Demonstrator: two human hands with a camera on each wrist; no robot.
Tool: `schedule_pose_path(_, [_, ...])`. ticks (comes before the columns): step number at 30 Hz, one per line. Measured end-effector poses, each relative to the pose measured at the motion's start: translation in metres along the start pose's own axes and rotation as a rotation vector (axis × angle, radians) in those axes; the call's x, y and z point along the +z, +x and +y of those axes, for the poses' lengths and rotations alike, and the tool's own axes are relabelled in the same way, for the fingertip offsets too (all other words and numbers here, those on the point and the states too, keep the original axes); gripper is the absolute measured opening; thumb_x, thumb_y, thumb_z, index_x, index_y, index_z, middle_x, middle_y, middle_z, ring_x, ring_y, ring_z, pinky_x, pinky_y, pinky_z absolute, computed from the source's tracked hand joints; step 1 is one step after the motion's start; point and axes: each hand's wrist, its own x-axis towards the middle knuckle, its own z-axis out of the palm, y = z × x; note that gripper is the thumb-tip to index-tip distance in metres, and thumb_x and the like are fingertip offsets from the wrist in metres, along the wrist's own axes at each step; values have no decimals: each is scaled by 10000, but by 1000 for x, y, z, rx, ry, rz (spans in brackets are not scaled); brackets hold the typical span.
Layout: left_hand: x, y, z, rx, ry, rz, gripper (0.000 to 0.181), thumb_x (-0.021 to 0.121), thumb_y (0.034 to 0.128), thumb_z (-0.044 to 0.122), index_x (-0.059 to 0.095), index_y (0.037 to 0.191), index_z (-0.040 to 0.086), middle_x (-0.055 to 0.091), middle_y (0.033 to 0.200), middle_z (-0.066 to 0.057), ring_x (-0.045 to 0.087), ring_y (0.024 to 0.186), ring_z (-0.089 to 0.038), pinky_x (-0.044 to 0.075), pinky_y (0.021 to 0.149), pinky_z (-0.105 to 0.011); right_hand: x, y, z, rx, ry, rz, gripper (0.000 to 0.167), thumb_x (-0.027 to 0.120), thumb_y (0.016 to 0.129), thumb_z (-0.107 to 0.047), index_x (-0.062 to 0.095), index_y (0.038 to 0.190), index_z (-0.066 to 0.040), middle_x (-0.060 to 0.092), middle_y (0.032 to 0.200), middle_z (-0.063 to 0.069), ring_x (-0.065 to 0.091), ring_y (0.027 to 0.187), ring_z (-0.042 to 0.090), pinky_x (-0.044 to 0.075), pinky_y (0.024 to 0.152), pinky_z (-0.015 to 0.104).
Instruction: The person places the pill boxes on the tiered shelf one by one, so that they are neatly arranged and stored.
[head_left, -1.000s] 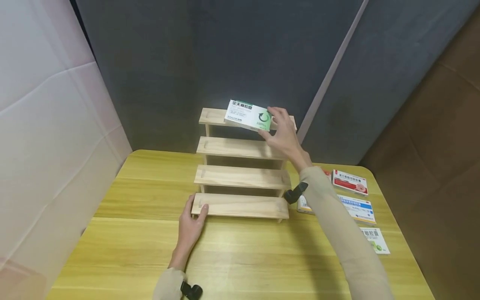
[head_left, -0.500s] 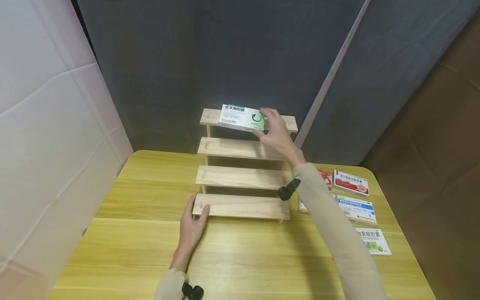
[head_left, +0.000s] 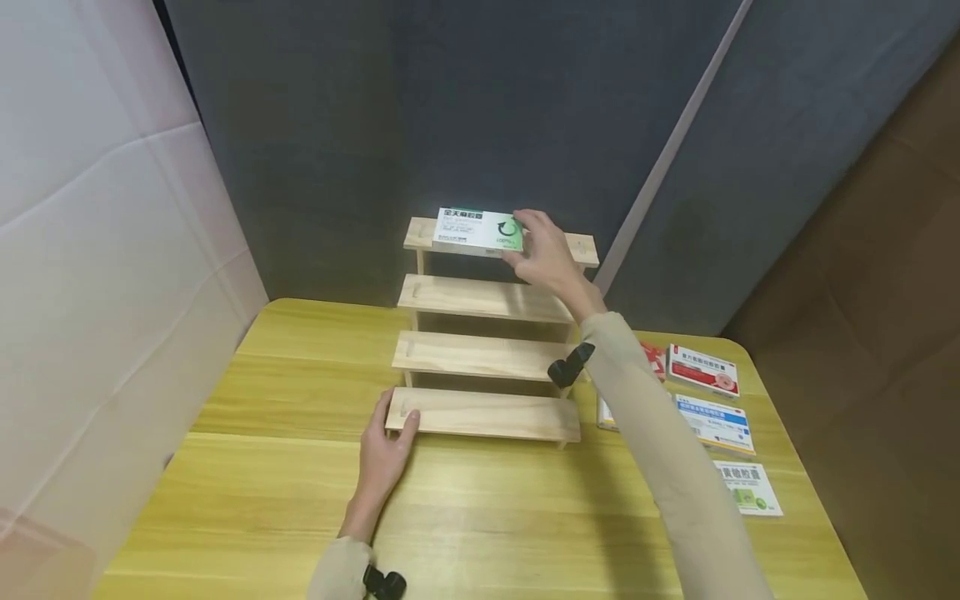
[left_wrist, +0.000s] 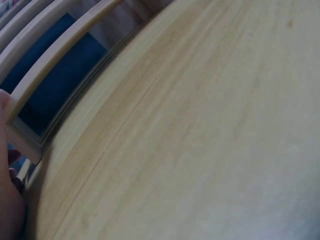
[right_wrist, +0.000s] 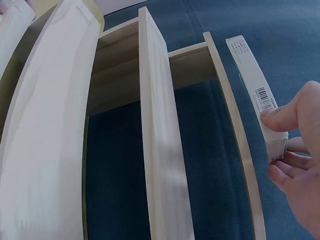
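Note:
A white and green medicine box (head_left: 477,230) is at the top tier of a stepped wooden display rack (head_left: 483,357), left of its middle. My right hand (head_left: 550,258) pinches the box by its right end. In the right wrist view, the thumb lies on the side of the box (right_wrist: 255,85) near a barcode, with fingers on the opposite side. A narrow gap shows between box and top board there; whether they touch elsewhere I cannot tell. My left hand (head_left: 384,450) grips the left end of the lowest tier, thumb on top. The left wrist view shows only part of that hand (left_wrist: 9,195).
Several medicine boxes lie on the wooden table (head_left: 480,517) to the right: a red and white box (head_left: 702,369), a blue and white box (head_left: 715,423), a white and green box (head_left: 750,489), others partly behind the right sleeve (head_left: 667,450). A dark curtain (head_left: 300,167) hangs behind the rack.
My right hand has carried the box left and slightly down, and the box has levelled out over the top tier. The left hand has kept its grip on the rack.

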Motion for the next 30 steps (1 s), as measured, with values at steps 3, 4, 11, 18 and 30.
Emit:
schedule_pose_path(3, [2, -1, 0, 3, -6, -7, 673, 629, 1010, 283, 331, 1572, 64, 330, 1631, -194, 276, 1527, -382, 213, 1274, -548, 0, 2, 1, 13, -3, -5, 685, 653, 923, -173, 387, 1527, 13, 374, 1591, 185, 369, 1473, 361, 309, 1253, 470])
schedule_pose_path(4, [3, -1, -1, 3, -6, -9, 673, 627, 1012, 285, 329, 1573, 62, 319, 1637, -192, 265, 1532, -379, 210, 1275, -545, 0, 2, 1, 15, -6, -5, 684, 648, 923, -175, 388, 1527, 13, 375, 1592, 184, 368, 1476, 358, 307, 1254, 465])
schedule_pose_path(11, [1, 0, 0, -2, -10, -16, 679, 625, 1014, 300, 322, 1578, 73, 306, 1644, -183, 252, 1536, -379, 209, 1274, -552, 3, 11, 1, 12, -21, 1, 685, 638, 898, -160, 404, 1513, 31, 406, 1577, 200, 366, 1488, 345, 285, 1270, 412])
schedule_pose_path(18, [-1, -1, 0, 2, -3, -14, 678, 625, 1015, 291, 320, 1579, 70, 297, 1647, -186, 244, 1540, -375, 200, 1280, -542, 10, 15, -2, 35, -18, -32, 695, 641, 899, -144, 386, 1522, 27, 391, 1583, 201, 365, 1489, 343, 297, 1266, 386])
schedule_pose_path(30, [-2, -4, 0, -1, -4, -11, 678, 633, 1010, 275, 326, 1575, 60, 305, 1643, -192, 264, 1534, -371, 216, 1279, -524, 11, 15, -3, 62, -20, -55, 710, 607, 903, -144, 349, 1547, 6, 419, 1573, 196, 391, 1476, 343, 311, 1259, 412])
